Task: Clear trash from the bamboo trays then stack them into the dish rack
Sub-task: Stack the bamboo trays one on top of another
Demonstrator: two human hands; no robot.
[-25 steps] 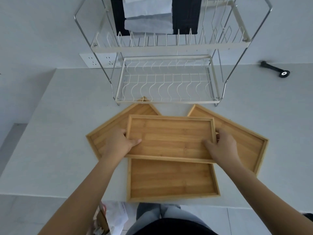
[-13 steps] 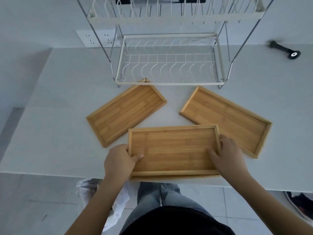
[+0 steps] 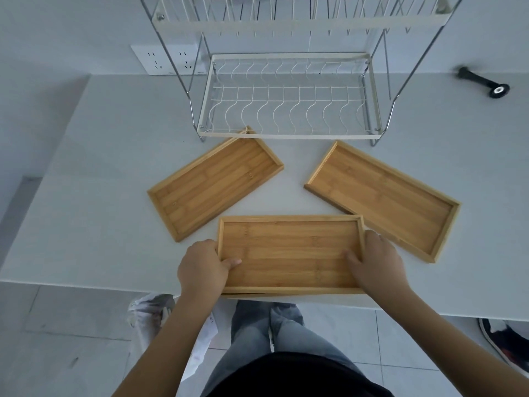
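While both hands grip it, the near bamboo tray (image 3: 289, 253) sits at the tabletop (image 3: 100, 196) edge.
Left hand (image 3: 201, 267) and right hand (image 3: 378, 265) fingers clasp its short ends (thumbs inside); two more trays lie beyond the fingers, before the dish rack (image 3: 286, 96).

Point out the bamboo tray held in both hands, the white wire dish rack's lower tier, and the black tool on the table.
Held bamboo tray (image 3: 289, 253): head view, bare floor centre.
Dish rack lower tier (image 3: 289, 135): head view, front rim.
Black tool (image 3: 483, 82): head view, mid-handle.
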